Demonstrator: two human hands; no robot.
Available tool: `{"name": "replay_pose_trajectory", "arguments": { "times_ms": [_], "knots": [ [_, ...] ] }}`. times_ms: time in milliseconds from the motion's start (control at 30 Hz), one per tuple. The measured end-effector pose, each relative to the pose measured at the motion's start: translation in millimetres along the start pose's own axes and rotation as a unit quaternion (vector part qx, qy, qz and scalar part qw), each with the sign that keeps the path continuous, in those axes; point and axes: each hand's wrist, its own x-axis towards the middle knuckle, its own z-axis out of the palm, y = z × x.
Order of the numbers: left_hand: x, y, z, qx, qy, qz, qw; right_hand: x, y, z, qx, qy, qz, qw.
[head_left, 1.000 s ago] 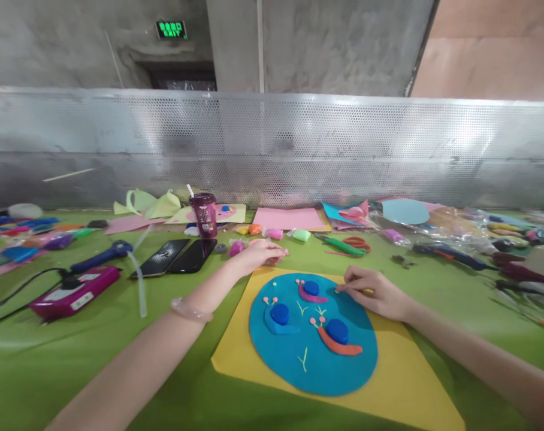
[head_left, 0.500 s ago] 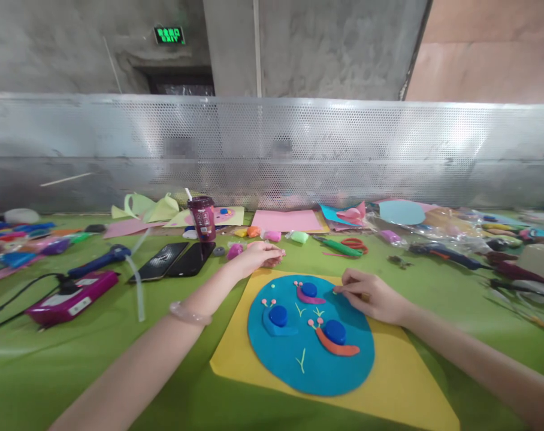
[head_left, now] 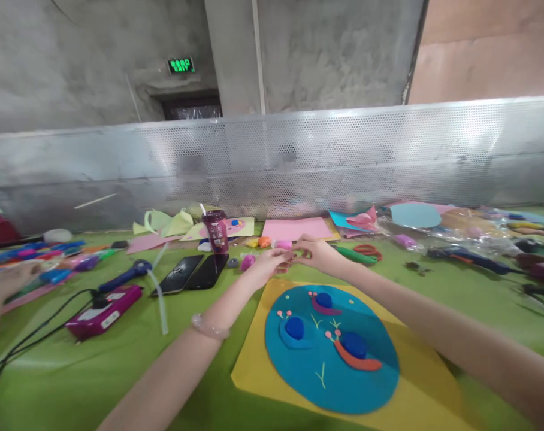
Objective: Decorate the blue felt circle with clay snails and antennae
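Just beyond the far edge of a yellow sheet (head_left: pixel 249 359), my left hand (head_left: pixel 268 265) and my right hand (head_left: pixel 320 256) meet fingertip to fingertip. Both are closed in a pinch; whatever lies between the fingers is too small to make out. On the sheet rests a blue disc (head_left: pixel 294 383) bearing three clay snails with blue round shells: a purple snail (head_left: pixel 326 308), a blue snail (head_left: pixel 299 341) and an orange snail (head_left: pixel 362 362). Thin green grass marks (head_left: pixel 322 377) and small pale dots, one a yellow dot (head_left: pixel 351 301), also sit on the disc.
Behind my hands lie a pink clay packet (head_left: pixel 281 244) and green-handled scissors (head_left: pixel 355 255). To the left are a drink cup (head_left: pixel 217 233), two phones (head_left: pixel 208 272), a glue gun (head_left: pixel 123 278) and a purple power strip (head_left: pixel 103 317). Another person's hand (head_left: pixel 11 278) reaches in far left.
My right hand has left the disc's upper right, where a yellow dot now shows, and moved left to my left hand. Another person's hand has entered at left. The view has shifted.
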Motion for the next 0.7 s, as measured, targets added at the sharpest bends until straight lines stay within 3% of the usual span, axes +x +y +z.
{"name": "replay_pose_trajectory", "arguments": {
  "times_ms": [167, 400, 700],
  "knots": [
    [1.2, -2.3, -2.7, 0.004, -0.018, 0.018, 1.0, -0.1, 6.0, 30.7, 0.117, 0.095, 0.059, 0.987],
    [0.5, -2.5, -1.1, 0.002, -0.036, 0.012, 0.999, -12.3, 6.0, 26.7, 0.195, 0.111, 0.153, 0.962],
    [-0.8, 0.7, 0.6, -0.01, -0.052, 0.012, 0.998, -9.9, 5.4, 28.3, 0.248, 0.132, 0.127, 0.951]
  ]
}}
